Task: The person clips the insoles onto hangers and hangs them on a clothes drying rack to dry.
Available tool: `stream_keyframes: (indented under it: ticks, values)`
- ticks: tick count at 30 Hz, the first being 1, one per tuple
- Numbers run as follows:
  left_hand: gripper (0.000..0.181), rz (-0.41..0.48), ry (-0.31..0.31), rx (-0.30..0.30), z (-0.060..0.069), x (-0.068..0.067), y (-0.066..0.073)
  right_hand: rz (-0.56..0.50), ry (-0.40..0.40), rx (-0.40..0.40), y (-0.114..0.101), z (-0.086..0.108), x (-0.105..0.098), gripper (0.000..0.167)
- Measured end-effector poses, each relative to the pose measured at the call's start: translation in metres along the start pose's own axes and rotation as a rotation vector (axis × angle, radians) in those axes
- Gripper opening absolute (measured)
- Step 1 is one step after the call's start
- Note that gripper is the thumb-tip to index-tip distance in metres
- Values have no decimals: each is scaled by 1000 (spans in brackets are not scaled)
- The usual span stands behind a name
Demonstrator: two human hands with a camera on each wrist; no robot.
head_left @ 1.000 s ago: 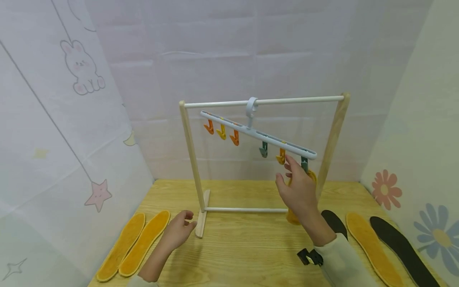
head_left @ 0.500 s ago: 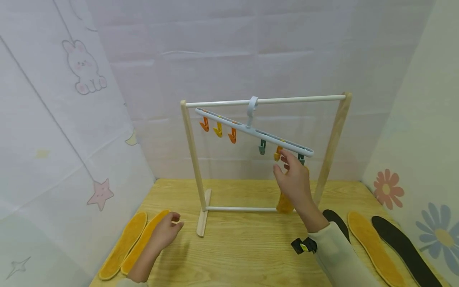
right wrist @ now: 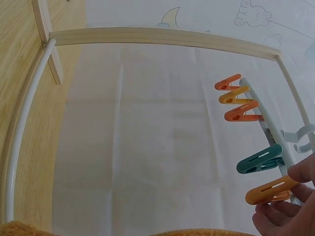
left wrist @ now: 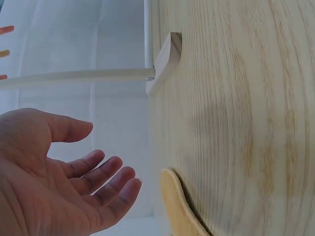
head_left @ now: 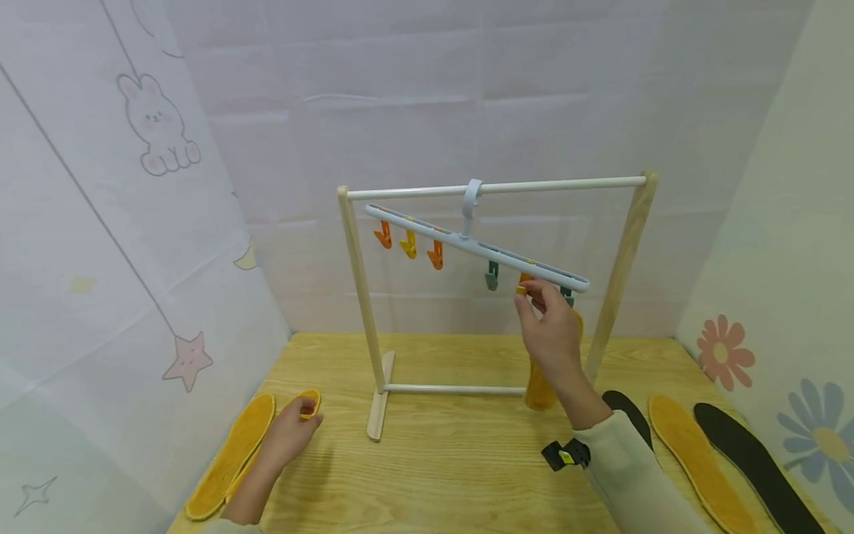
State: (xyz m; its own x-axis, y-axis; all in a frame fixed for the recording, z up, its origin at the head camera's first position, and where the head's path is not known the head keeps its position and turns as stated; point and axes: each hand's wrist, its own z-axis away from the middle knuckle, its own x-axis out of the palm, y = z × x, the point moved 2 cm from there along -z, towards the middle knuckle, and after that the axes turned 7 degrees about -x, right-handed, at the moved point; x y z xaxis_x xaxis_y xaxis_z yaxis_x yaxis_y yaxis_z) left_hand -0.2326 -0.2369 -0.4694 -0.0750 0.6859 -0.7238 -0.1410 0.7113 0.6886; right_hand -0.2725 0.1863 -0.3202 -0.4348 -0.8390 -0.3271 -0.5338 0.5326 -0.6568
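Observation:
My right hand (head_left: 552,337) pinches a yellow-orange clip (right wrist: 269,191) between thumb and fingers, near the right end of the white clip hanger (head_left: 500,254). The hanger tilts down to the right. Behind this hand a yellow fuzzy insole (head_left: 540,389) hangs below the green end clip (head_left: 568,293), partly hidden by the hand. My left hand (head_left: 283,441) is held over the left-hand insoles with loosely bent fingers, holding nothing. Below it is one yellow insole (head_left: 313,400), mostly covered by the hand; another yellow insole (head_left: 233,452) lies just left.
The hanger hooks onto the white top rail (head_left: 400,193) of a rack with wooden posts (head_left: 356,289). Other clips, orange, yellow and green (head_left: 491,278), dangle unused. At right on the table (head_left: 414,475) lie a yellow insole (head_left: 694,456) and two black insoles (head_left: 747,452).
My right hand has closed its thumb and fingers on the yellow-orange clip. The left hand has moved left and slightly down, over the insoles. The hanging insole has swung.

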Motion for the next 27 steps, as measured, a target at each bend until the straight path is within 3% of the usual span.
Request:
stream_keyframes:
  ticks: [5, 11, 20, 27]
  values:
    - [39, -8, 2, -19, -3, -5, -8, -17, 68, 4, -2, -3, -2, 27]
    - [43, -36, -5, -62, -2, -10, -16, -27, 92, 63, -3, -4, -3, 31]
    - [45, -150, 3, -95, -5, -15, -28, -66, 152, 67, -7, -4, -3, 36]
    - [48, -210, 7, -111, -6, -18, -40, -77, 164, 128, -9, -6, -3, 37]
